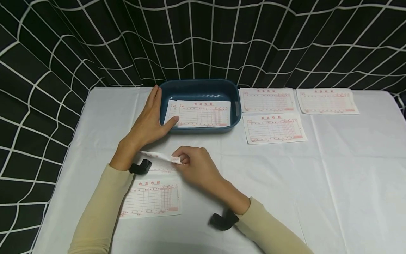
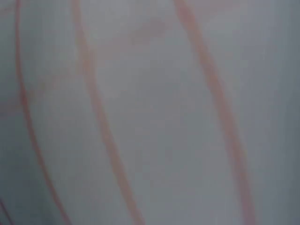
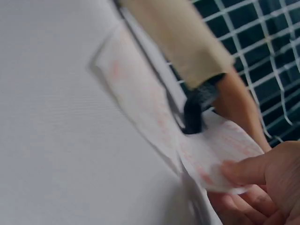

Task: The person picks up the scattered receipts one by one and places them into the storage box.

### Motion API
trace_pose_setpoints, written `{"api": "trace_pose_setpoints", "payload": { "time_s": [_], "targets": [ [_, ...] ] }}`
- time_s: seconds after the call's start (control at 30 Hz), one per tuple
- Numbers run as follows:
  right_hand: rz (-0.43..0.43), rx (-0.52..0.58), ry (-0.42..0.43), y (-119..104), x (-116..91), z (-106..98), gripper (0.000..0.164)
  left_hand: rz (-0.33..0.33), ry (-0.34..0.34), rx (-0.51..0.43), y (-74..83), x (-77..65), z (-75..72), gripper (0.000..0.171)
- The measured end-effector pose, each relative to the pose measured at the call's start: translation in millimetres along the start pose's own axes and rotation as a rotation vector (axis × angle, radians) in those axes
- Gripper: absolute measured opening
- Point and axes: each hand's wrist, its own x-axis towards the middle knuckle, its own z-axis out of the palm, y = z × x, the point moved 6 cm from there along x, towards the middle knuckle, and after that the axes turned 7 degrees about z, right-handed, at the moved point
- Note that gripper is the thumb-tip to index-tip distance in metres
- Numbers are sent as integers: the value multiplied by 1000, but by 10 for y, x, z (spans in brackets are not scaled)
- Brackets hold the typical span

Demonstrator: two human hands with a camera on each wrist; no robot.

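A paper receipt slip (image 1: 161,166) with red print is pinched at its right end by my right hand (image 1: 198,165), and it bends upward there. In the right wrist view, the thumb of that hand (image 3: 262,183) lies on top of the held slip (image 3: 218,147), with the fingers beneath. My left hand (image 1: 147,120) rests against the left end of a blue plastic bin (image 1: 203,84), fingers extended along its side. Its thumb reaches over the front rim onto slips (image 1: 203,114) lying inside. The left wrist view shows only blurred red lines on paper (image 2: 154,117).
Another slip (image 1: 152,197) lies flat on the white tablecloth (image 1: 269,190) nearer the body, partly behind the left sleeve. Right of the bin lie three more: one at the back (image 1: 266,100), one at far right (image 1: 326,101), one in front (image 1: 274,128). A dark grid-patterned curtain (image 1: 203,42) hangs behind.
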Motion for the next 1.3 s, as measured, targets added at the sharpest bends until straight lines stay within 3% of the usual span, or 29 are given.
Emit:
{"api": "trace_pose_setpoints", "payload": {
  "time_s": [0.13, 0.47, 0.83, 1.3],
  "targets": [
    [99, 146, -41, 70, 31, -112, 6, 8, 3, -1, 0, 10, 1, 106],
    [90, 32, -50, 117, 82, -410, 12, 7, 8, -8, -21, 9, -41, 107],
    [144, 90, -27, 201, 88, -827, 13, 5, -5, -29, -33, 12, -22, 109],
    [222, 70, 23, 298, 45, -1396, 18, 13, 4, -44, -12, 21, 14, 108]
  ]
}}
